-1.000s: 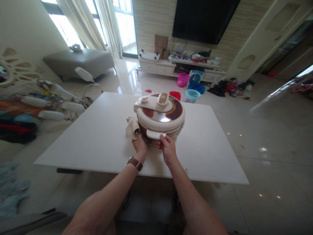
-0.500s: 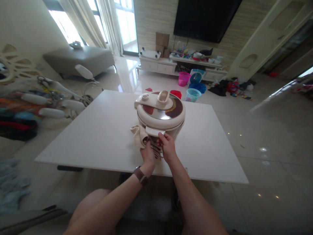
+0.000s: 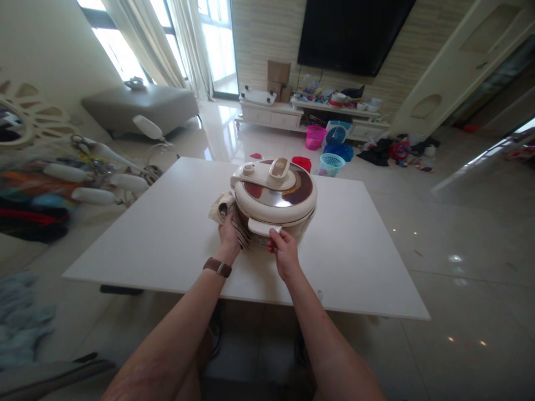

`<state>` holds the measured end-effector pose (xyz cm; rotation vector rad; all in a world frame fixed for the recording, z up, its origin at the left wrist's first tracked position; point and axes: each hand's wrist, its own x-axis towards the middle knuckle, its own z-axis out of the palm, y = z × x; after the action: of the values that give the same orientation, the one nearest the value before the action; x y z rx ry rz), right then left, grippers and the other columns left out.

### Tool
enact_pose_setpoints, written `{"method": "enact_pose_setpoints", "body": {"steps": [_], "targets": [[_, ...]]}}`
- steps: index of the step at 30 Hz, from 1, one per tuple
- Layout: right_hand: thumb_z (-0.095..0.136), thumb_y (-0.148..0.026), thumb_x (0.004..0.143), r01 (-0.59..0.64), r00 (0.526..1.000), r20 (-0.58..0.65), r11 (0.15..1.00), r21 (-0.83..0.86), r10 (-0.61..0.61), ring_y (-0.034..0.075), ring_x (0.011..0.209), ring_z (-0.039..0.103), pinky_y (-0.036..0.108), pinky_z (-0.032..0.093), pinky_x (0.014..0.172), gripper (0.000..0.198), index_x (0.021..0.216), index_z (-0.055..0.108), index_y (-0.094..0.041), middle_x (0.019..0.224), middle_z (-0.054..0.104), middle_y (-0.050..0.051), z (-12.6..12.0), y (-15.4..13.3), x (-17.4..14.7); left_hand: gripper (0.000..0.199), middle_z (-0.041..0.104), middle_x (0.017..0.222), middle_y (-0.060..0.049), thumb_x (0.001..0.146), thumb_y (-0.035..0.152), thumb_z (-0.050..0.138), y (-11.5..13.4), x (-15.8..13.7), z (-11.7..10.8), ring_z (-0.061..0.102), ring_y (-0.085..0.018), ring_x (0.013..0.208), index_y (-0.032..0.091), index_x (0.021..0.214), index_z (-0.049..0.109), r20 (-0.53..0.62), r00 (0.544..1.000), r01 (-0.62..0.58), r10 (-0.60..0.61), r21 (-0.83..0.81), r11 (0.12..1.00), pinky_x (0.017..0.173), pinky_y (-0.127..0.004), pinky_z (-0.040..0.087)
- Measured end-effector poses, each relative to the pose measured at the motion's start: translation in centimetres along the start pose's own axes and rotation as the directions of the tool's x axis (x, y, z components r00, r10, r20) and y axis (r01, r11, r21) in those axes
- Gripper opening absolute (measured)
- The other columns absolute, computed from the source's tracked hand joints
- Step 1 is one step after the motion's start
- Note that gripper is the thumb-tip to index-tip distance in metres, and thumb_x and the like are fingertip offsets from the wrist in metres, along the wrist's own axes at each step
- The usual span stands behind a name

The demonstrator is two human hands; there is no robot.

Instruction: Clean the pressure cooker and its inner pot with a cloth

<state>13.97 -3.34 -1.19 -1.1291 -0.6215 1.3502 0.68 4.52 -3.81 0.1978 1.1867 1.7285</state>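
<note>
A cream pressure cooker (image 3: 273, 206) with a brown and silver lid stands upright on the white table (image 3: 167, 234). Its lid is on, and a white handle (image 3: 261, 226) juts out toward me. My right hand (image 3: 285, 252) pinches the right end of that handle between thumb and fingers. Bunched in my left hand (image 3: 229, 236) is a beige cloth (image 3: 221, 206) with dark stripes, pressed to the cooker's left front side. The fingers of the left hand are partly hidden by the cloth.
Beyond the table sit a light blue basket (image 3: 331, 164), a red container (image 3: 301, 162) and a pink basket (image 3: 315, 137). A low white cabinet (image 3: 267, 118) holds boxes and clutter. To the left is a lamp with white shades (image 3: 148, 127).
My left hand has moved left with the cloth, from the front below the handle to the cooker's left front side. My right hand stays on the handle, and the cooker has not moved.
</note>
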Motion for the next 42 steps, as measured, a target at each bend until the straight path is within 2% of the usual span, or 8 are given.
{"method": "enact_pose_setpoints", "body": {"steps": [8, 11, 14, 17, 22, 31, 35, 42], "targets": [[0.087, -0.063, 0.060, 0.019, 1.000, 0.005, 1.000, -0.009, -0.019, 0.010, 0.050, 0.048, 0.024, 0.036, 0.049, 0.050, 0.068, 0.063, -0.020, 0.052, 0.057, -0.004, -0.1, 0.1, 0.0, 0.033, 0.076, 0.120, -0.012, 0.084, 0.034, 0.071, 1.1, -1.8, 0.7, 0.071, -0.026, 0.118, 0.016, 0.111, 0.074, 0.086, 0.873, -0.485, 0.480, 0.044, 0.874, 0.106, -0.040, 0.056], [0.085, -0.062, 0.062, 0.027, 0.999, 0.021, 0.999, -0.025, -0.026, 0.010, 0.049, 0.048, 0.024, 0.035, 0.049, 0.048, 0.066, 0.061, -0.021, 0.052, 0.056, -0.004, -0.2, 0.4, 0.3, 0.039, 0.074, 0.126, -0.012, 0.081, 0.038, 0.075, 2.4, -3.1, 0.5, 0.062, -0.030, 0.134, 0.020, 0.116, 0.076, 0.442, 0.669, -0.726, 0.597, 0.220, 0.651, 0.117, -0.046, 0.047], [0.084, -0.058, 0.063, 0.049, 0.998, 0.027, 0.998, -0.025, -0.048, 0.010, 0.047, 0.044, 0.025, 0.032, 0.048, 0.045, 0.063, 0.059, -0.021, 0.050, 0.053, -0.005, -0.4, 0.7, 0.5, 0.043, 0.068, 0.142, -0.012, 0.083, 0.042, 0.073, 4.1, -4.5, 0.3, 0.046, -0.034, 0.150, 0.024, 0.123, 0.077, 0.840, 0.355, -0.920, 0.411, 0.235, 0.313, 0.131, -0.055, 0.022], [0.085, -0.058, 0.064, 0.074, 0.997, 0.026, 0.997, -0.016, -0.074, 0.009, 0.045, 0.041, 0.025, 0.031, 0.047, 0.045, 0.063, 0.059, -0.022, 0.049, 0.053, -0.005, -0.4, 0.8, 0.5, 0.041, 0.064, 0.150, -0.010, 0.092, 0.040, 0.062, 5.1, -5.2, 0.4, 0.040, -0.032, 0.155, 0.025, 0.129, 0.075, 0.909, 0.251, -0.966, 0.332, 0.213, 0.146, 0.133, -0.057, 0.010], [0.086, -0.063, 0.064, 0.047, 0.998, 0.030, 0.999, -0.025, -0.046, 0.010, 0.048, 0.047, 0.024, 0.034, 0.048, 0.049, 0.069, 0.062, -0.021, 0.052, 0.056, -0.005, -0.4, 0.6, 0.2, 0.047, 0.062, 0.151, -0.012, 0.091, 0.032, 0.061, 4.0, -4.0, 0.2, 0.040, -0.030, 0.155, 0.020, 0.135, 0.071, 0.794, 0.350, -0.933, 0.497, 0.244, 0.265, 0.131, -0.052, 0.021], [0.088, -0.065, 0.061, 0.041, 0.999, -0.007, 0.999, -0.029, -0.041, 0.009, 0.048, 0.048, 0.023, 0.037, 0.047, 0.053, 0.069, 0.062, -0.020, 0.053, 0.057, -0.005, -0.4, 0.6, 0.0, 0.025, 0.078, 0.118, -0.008, 0.084, 0.028, 0.076, 0.8, 0.9, 0.0, 0.066, -0.025, 0.127, 0.018, 0.107, 0.076, 0.184, 0.937, -0.315, 0.297, 0.080, 0.946, 0.117, -0.041, 0.047], [0.089, -0.066, 0.059, 0.032, 0.999, -0.008, 0.999, -0.020, -0.032, 0.009, 0.048, 0.048, 0.022, 0.037, 0.046, 0.055, 0.070, 0.062, -0.020, 0.053, 0.057, -0.005, -0.4, 0.6, 0.0, 0.030, 0.076, 0.124, -0.015, 0.088, 0.032, 0.074, -0.9, 0.6, -0.2, 0.070, -0.027, 0.121, 0.011, 0.110, 0.075, 0.066, 0.994, -0.086, 0.087, -0.006, 0.996, 0.111, -0.045, 0.052], [0.089, -0.066, 0.059, 0.033, 0.999, -0.001, 0.999, -0.025, -0.033, 0.009, 0.048, 0.049, 0.022, 0.037, 0.047, 0.055, 0.071, 0.063, -0.020, 0.053, 0.058, -0.005, -0.5, 0.6, 0.1, 0.031, 0.073, 0.132, -0.014, 0.092, 0.028, 0.067, -4.2, -5.7, -1.1, 0.067, -0.024, 0.126, 0.012, 0.118, 0.073, -0.031, 0.975, -0.215, 0.222, 0.151, 0.965, 0.110, -0.036, 0.051]]}}
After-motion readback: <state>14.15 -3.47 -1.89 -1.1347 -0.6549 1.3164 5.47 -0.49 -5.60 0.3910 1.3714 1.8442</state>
